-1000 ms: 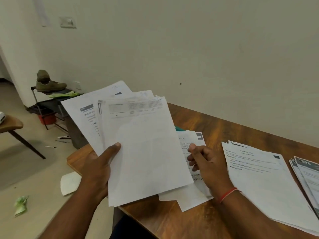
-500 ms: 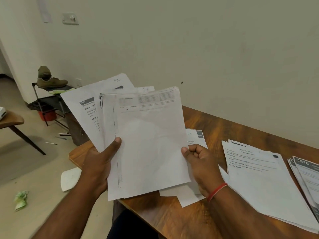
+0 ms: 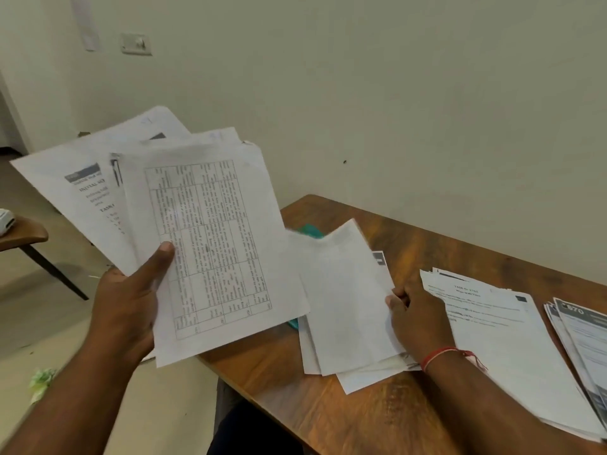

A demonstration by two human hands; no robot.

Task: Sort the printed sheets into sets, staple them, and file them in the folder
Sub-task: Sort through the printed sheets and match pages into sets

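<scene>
Head view (the only one). L hand (image 3: 131,310) grips a fan of printed sheets (image 3: 213,241) near its lower left corner. The thumb presses on the top pg, which has a printed grid; the other fingers are hidden under the paper. The fan hangs in the air past the left end of the table (image 3: 361,421), partly over the floor (image 3: 49,316). Approx. three more sheets splay out behind the top one, edges not lined up.

R hand (image 3: 417,320) pinches the right edge of a single sheet (image 3: 345,290), blank side up. Its far corner is raised & blurred, and its near end lies over a ragged near pile (image 3: 361,379) on the table. Just right of that hand lies a middle pile (image 3: 492,323), text up. A far-right pile (image 3: 584,339) w/ dark header bars sits at the frame edge. A teal thing (image 3: 308,229) pokes out from under the sheets; poss. the folder, can't tell. No stapler in sight.

Looks like the sorting stage: nothing visibly stapled or filed.

Risks:
- The fan is held at one corner only, so a loose sheet may slide out & drop to the floor.
- The single sheet shows its blank side, so its set can't be checked at a glance & it could land in the wrong set.
- The near pile is already skewed. Another crooked sheet makes squaring up harder, & a staple could miss a pg.
- The near & middle piles lie v. close, so their edges may mix.
</scene>
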